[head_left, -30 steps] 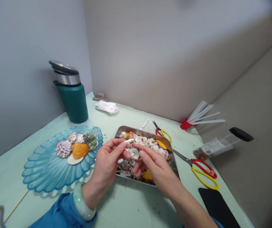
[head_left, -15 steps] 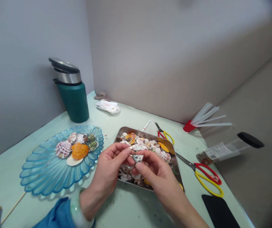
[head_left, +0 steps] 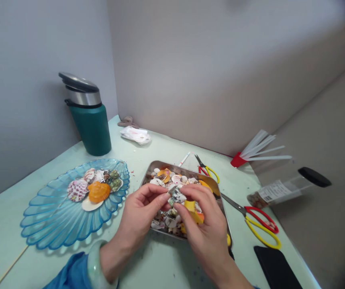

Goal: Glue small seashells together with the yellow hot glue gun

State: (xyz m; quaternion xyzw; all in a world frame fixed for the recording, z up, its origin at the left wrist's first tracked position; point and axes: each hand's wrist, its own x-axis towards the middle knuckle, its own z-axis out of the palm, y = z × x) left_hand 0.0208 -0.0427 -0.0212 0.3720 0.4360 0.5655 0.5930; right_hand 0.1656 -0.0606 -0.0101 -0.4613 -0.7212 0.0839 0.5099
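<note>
The left hand point(head_left: 142, 212) has thumb and forefinger closed on a small mottled shell point(head_left: 176, 196), and the right hand point(head_left: 204, 224) meets it from three o'clock, thumb above and forefinger beneath, so both pinch the one piece between them. The shell is held just above the near half of the metal tray point(head_left: 172, 164), clear of the heap of shells that lies in it. A yellow shell point(head_left: 190, 206) shows right under the right fingers; whether that hand also holds it or it rests on the heap, I cannot tell.

The step in hand, by my reading, is close fingertip work on this single shell over the tray – turning or looking it over. Any further handling calls for a light, steady pinch, since the piece is small and looks thin, and for keeping it over the tray, where it would land among the others if it slipped.

At nine o'clock from the tray sits a blue scalloped plate point(head_left: 48, 233) with a few shells on it, an orange shell point(head_left: 99, 192) among them. At eleven o'clock stands a green flask point(head_left: 91, 126), its lid tilted open. At one o'clock, just beyond the far rim, lie small scissors point(head_left: 207, 168); at three o'clock, beside the tray, larger red-and-yellow scissors point(head_left: 259, 226). At two o'clock, against the wall, are a red holder of white sticks point(head_left: 256, 150) and a clear tube point(head_left: 283, 188) with a black cap – and at four o'clock a black phone point(head_left: 276, 267) lies flat on the table point(head_left: 160, 265)
</note>
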